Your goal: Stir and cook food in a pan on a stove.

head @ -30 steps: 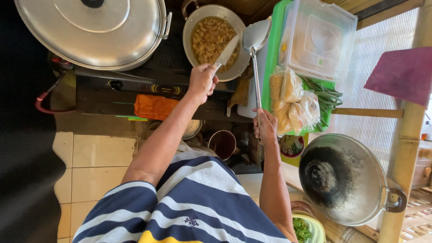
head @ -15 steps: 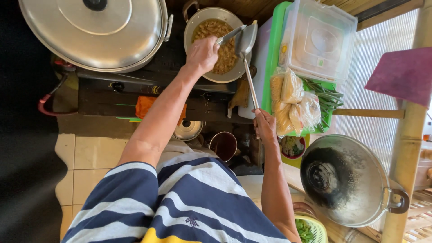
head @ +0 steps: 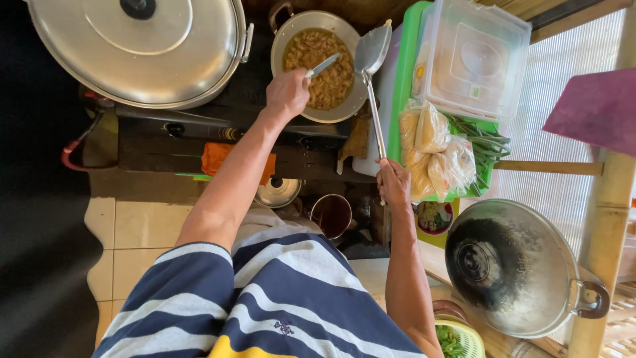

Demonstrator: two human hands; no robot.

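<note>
**Two tools over the pan of food**

Left hand (head: 287,93) is closed around a knife (head: 322,65), blade reaching out over the brownish food in the round metal pan (head: 291,36) on the stove (head: 199,132). Right hand (head: 393,182) is wrapped around the end of a long metal spatula (head: 371,73), whose flat blade sits at the pan's right rim, tipped up. Big silver lid (head: 139,50) is just left of the pan. Green tray (head: 405,79) on the right has a clear plastic box (head: 474,56), bagged food (head: 434,149) and green beans (head: 487,142). Blackened wok (head: 510,268) lower right.
</note>
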